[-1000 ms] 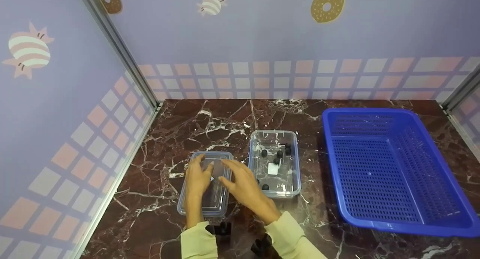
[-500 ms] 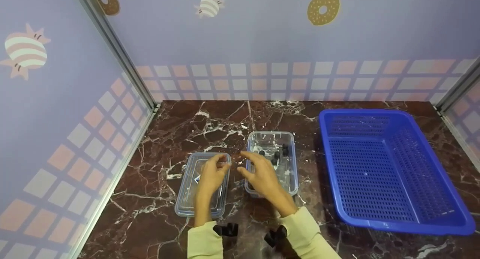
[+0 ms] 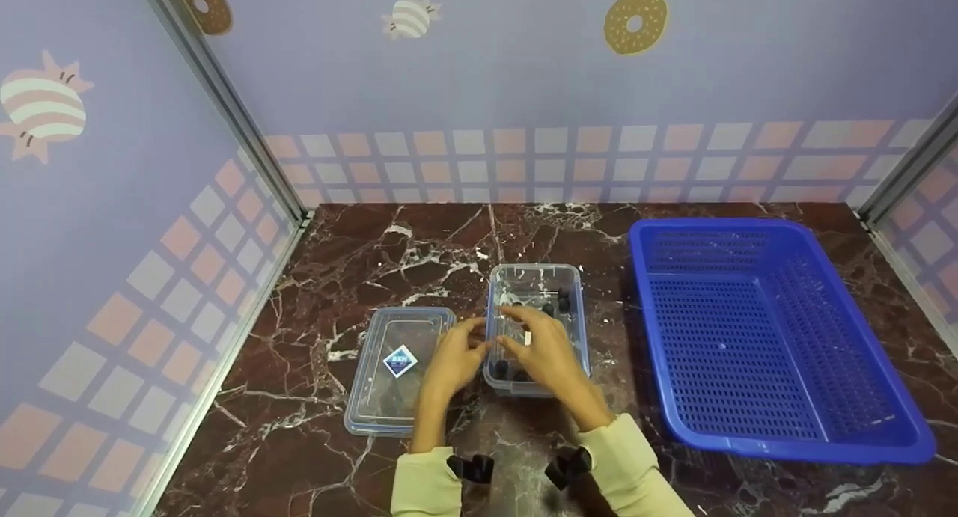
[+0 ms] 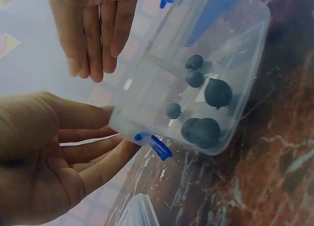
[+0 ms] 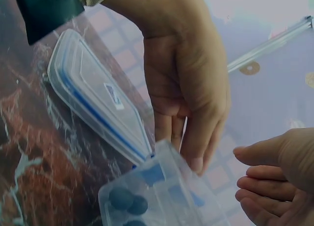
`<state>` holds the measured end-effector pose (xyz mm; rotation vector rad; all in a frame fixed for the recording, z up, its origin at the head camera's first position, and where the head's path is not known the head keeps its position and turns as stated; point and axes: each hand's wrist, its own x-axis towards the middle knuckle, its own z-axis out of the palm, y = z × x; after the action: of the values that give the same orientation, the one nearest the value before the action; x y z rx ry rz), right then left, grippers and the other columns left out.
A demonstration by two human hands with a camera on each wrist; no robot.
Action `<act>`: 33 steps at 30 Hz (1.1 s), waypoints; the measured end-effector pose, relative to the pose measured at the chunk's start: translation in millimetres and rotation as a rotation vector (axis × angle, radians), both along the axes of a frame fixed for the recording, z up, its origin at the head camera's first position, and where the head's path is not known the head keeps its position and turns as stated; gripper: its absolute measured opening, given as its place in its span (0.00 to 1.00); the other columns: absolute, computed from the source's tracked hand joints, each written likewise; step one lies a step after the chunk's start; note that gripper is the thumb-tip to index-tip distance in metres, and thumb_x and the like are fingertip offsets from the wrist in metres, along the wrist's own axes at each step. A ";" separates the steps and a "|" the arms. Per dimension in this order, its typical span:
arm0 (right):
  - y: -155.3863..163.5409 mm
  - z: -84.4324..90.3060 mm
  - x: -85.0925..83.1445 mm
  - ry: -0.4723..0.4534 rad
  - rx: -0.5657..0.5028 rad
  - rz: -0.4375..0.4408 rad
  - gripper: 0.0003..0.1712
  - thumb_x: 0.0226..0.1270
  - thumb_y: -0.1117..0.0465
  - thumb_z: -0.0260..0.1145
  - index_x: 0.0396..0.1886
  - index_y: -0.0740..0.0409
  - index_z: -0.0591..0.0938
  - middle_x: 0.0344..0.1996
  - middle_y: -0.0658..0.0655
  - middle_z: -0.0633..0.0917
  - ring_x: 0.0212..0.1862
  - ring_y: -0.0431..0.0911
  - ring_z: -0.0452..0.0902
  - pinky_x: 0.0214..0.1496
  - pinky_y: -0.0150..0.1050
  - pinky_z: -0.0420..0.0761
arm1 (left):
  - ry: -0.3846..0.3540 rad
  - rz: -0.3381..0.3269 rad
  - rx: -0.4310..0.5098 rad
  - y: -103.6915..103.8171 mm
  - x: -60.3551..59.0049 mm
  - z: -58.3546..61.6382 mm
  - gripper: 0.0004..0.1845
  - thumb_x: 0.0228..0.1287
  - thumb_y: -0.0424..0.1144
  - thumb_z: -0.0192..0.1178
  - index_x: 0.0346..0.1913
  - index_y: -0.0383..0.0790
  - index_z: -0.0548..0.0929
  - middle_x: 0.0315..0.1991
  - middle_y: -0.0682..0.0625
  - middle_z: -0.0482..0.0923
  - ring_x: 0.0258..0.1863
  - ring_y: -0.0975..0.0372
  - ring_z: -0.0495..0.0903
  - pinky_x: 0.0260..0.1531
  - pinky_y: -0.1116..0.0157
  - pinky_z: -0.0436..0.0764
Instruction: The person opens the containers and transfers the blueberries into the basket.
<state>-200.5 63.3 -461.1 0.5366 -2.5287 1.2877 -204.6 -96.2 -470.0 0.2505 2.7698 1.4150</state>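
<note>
A clear plastic food container (image 3: 536, 390) without a lid stands mid-table, holding several small dark balls (image 4: 218, 92). The thumb and fingertips of my left hand (image 3: 451, 360) are right at its left rim, near a blue latch (image 4: 158, 146) in the left wrist view. My right hand (image 3: 552, 356) hovers over the container with relaxed fingers, nothing in it, and hides part of the inside. To the left lies a second clear container (image 3: 382, 405) with its lid on and a blue-and-white diamond sticker (image 3: 400, 361) on top.
A large blue perforated basket (image 3: 801, 451) stands at the right. Patterned walls (image 3: 509, 158) enclose the dark marble table (image 3: 419, 233) at the back and sides. Small white flecks lie around the open container.
Both hands have moved right, from over the lidded container to the open one. The left hand now reaches its left rim, and the sticker on the lid shows fully.
</note>
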 end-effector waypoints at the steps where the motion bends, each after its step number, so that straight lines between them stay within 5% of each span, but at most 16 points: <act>1: 1.9 -1.2 -0.3 -0.007 0.004 -0.002 0.23 0.53 0.66 0.72 0.51 0.64 0.81 0.48 0.64 0.84 0.47 0.56 0.81 0.51 0.49 0.81 | -0.008 0.002 0.001 0.7 0.4 -0.5 0.21 0.61 0.29 0.61 0.57 0.28 0.76 0.48 0.37 0.82 0.44 0.50 0.83 0.48 0.57 0.82; 12: 14.5 -14.9 -2.3 -0.074 0.057 0.001 0.21 0.53 0.66 0.73 0.49 0.65 0.82 0.46 0.64 0.85 0.48 0.57 0.82 0.52 0.50 0.80 | -0.015 0.010 0.022 2.6 2.0 -1.7 0.20 0.61 0.29 0.60 0.57 0.29 0.76 0.47 0.36 0.82 0.43 0.50 0.84 0.47 0.56 0.81; 33: 16.8 -25.7 -4.2 -0.338 0.188 0.038 0.20 0.53 0.63 0.73 0.47 0.64 0.83 0.44 0.62 0.86 0.49 0.57 0.81 0.55 0.51 0.78 | -0.076 0.031 0.009 3.3 2.3 -1.3 0.22 0.62 0.30 0.60 0.60 0.32 0.75 0.49 0.37 0.81 0.46 0.49 0.83 0.50 0.57 0.81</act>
<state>-204.7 80.1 -486.8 0.4371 -2.9522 1.2511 -202.3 -92.9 -471.4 0.1514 2.7184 1.4132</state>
